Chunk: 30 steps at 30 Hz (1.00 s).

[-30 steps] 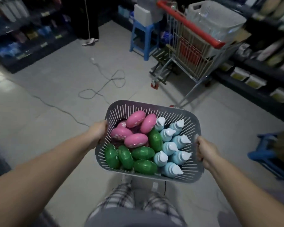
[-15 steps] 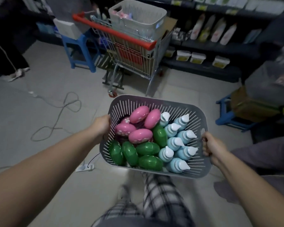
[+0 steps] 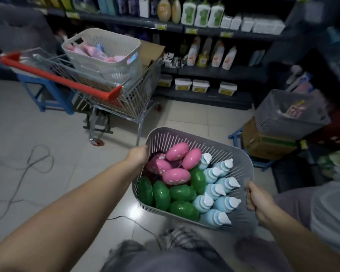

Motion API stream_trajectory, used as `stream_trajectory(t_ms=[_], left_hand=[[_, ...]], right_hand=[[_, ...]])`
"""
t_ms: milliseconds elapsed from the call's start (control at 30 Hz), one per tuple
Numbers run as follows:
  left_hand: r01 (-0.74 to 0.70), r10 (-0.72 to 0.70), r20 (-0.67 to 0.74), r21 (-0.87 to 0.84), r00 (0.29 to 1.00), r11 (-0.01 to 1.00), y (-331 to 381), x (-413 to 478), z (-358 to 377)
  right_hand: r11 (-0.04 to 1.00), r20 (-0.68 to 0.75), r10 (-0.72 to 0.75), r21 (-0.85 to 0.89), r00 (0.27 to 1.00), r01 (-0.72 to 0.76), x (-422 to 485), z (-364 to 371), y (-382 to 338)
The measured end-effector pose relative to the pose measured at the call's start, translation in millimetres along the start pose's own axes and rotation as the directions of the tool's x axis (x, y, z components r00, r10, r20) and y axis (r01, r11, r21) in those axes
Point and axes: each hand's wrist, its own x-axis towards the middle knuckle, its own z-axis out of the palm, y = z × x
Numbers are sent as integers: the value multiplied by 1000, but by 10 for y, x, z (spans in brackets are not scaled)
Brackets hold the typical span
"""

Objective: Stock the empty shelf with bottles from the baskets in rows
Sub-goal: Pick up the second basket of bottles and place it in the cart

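While left hand (image 3: 137, 156) and right hand (image 3: 258, 199) grip its sides, the basket (image 3: 220, 152) holds bottles (image 3: 182, 193).

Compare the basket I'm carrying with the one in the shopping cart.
The carried basket is darker grey, gripped by left hand and right hand; the cart basket is paler, resting in the shopping cart. The carried basket holds pink, green and blue bottles; the cart basket mostly pink items. Both have slotted walls.

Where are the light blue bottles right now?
In the head view, the light blue bottles fill the right side of the grey basket, beside the green bottles and nearest the right hand that grips the basket's rim.
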Motion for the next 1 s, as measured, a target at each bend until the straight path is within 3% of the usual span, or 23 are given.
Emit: stream_trajectory(t_ms=[233,467,733,1000], left_hand=[[51,-50,5,-28,999,998,894,333,983],[45,-46,30,47,999,998,1533,749,1531],[44,-53,63,129,997,991,2098,1499,1771],[12,-24,93,128,995,992,3000,2498,1699]], right_hand=[[996,-77,-62,-66,995,57,841,-635,-1256],[997,-168,-32,-81,985,18,1459,-922,-1860],[1000,-140,6,1,990,-6,1870,-814,-2389],[997,-106,-26,71,994,33,2566,-192,-3327]])
